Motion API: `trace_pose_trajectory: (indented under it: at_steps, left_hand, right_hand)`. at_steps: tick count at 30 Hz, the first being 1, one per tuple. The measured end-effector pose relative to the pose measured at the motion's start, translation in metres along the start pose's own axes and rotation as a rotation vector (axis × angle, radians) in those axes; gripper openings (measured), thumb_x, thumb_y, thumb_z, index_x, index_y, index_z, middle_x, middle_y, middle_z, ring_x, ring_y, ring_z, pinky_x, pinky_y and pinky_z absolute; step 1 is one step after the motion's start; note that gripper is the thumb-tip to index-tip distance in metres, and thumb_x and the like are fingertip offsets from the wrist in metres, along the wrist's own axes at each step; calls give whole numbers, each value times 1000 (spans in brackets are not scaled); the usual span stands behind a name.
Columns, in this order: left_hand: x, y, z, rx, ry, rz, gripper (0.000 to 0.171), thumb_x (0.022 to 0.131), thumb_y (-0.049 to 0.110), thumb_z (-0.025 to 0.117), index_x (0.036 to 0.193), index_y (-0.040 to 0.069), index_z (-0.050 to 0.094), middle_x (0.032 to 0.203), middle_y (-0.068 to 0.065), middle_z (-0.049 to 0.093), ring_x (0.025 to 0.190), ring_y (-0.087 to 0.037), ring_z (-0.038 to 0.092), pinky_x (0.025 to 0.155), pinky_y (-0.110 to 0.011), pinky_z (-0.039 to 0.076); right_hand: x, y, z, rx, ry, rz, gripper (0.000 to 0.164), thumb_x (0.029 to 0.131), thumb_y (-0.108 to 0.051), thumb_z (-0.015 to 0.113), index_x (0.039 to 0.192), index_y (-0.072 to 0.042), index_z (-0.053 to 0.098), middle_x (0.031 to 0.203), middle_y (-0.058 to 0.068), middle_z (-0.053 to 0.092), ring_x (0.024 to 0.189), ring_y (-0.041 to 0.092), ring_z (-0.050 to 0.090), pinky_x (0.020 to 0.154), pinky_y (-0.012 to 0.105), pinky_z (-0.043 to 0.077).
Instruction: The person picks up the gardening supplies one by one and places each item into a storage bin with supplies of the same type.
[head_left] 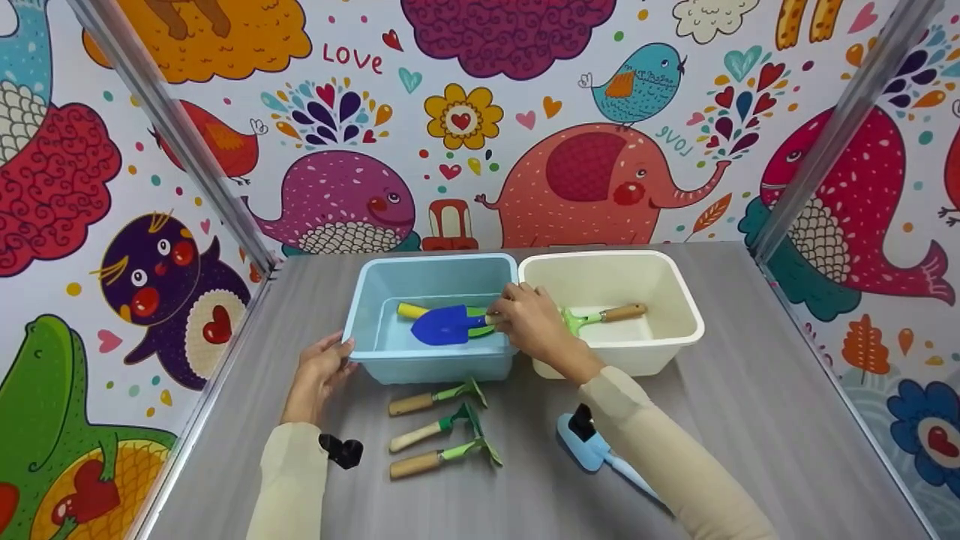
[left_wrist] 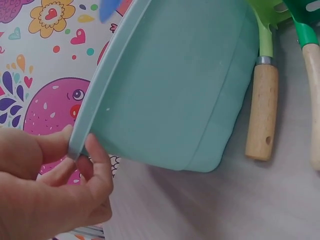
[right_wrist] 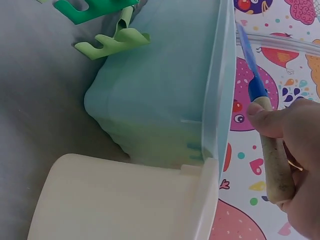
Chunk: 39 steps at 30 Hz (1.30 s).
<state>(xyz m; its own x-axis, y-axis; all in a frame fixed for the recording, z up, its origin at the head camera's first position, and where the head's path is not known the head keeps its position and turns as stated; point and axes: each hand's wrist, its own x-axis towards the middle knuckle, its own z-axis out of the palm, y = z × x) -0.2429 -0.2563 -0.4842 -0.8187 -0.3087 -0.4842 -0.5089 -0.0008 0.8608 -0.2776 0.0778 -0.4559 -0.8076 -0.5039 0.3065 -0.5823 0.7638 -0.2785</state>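
Observation:
My left hand [head_left: 321,371] pinches the front left corner of the light blue bin [head_left: 435,355] between thumb and fingers. In my right hand [head_left: 536,322] is a blue trowel [head_left: 442,326], gripped by its wooden handle [right_wrist: 276,165]. Its blade points left, over the inside of the bin in the head view. Below the blade, a yellow handle [head_left: 410,310] and a green part show in the bin, the rest hidden. To the right stands a cream bin [head_left: 694,331] holding a green tool with a wooden handle [head_left: 624,312], partly behind my right hand.
Before the light blue bin lie three green hand rakes with wooden handles [head_left: 415,465], heads to the right. A light blue shovel [head_left: 592,450] lies at the front right, partly under my right sleeve. Printed walls with metal posts [head_left: 814,157] border the grey table [head_left: 750,420].

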Motion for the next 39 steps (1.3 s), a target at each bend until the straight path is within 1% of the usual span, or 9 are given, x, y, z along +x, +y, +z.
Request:
trace_pose_trajectory:
  at_steps: [5,10,17,23,26,29,32,36,39]
  left_hand:
    - [0,3,2,22,22,1,54,104,18,54,154,7,39,151,-18,49,95,-8,60,80,-18,55]
    - [2,4,1,43,10,-1,53,104,19,53,154,9,38,150,-18,50,103,-12,60,97,-27,54]
    - [4,4,1,18,-22,4,57,104,17,54,155,6,34,153,-21,45,107,-16,59,109,-36,48]
    - [4,3,0,39,-24,11,56,104,19,54,155,7,35,153,-21,45,109,-18,58,112,-39,44]
    - [2,3,-1,36,-35,17,55,104,18,54,155,7,35,153,-21,44,107,-16,59,107,-35,49]
    - [2,2,-2,12,-45,21,56,103,17,55,155,5,36,153,-23,44,96,-10,61,91,-24,55]
    - [2,1,-3,-7,-44,21,56,103,15,55,155,5,35,151,-25,44,87,-7,61,78,-19,55]
    - [2,-1,-3,-3,-32,13,54,104,16,54,154,6,37,150,-23,46,87,-7,61,78,-19,55]
    - [3,-2,-3,6,-25,6,54,104,19,55,154,7,39,147,-21,49,87,-8,60,78,-20,54]
  right_hand:
    - [5,-3,8,0,-10,19,20,90,-15,74,109,-10,76,102,10,64,99,28,61,78,38,44]
    - [10,-7,13,43,-61,41,20,92,-13,72,111,-9,75,104,10,63,101,27,59,79,39,43]
    - [18,-12,14,41,-180,66,27,94,-5,63,120,-6,71,111,13,60,107,29,56,92,45,46]
    - [26,-14,17,40,-273,117,40,89,-3,67,129,-9,67,119,12,57,114,27,50,104,44,43]
    - [28,-14,20,0,-270,105,43,88,-2,69,130,-11,67,120,11,57,115,27,49,104,44,43]
    - [28,-14,25,-48,-229,72,40,87,-1,68,126,-12,71,117,11,60,112,27,51,98,44,45]
    - [27,-14,31,-67,-199,48,33,91,-2,65,120,-13,74,112,10,61,108,27,52,92,45,44]
    - [26,-14,38,-28,-208,55,26,95,-6,63,117,-12,75,111,10,63,109,28,53,90,47,45]
    - [26,-12,42,24,-217,54,28,92,1,64,114,-10,76,110,11,66,109,29,56,91,49,48]
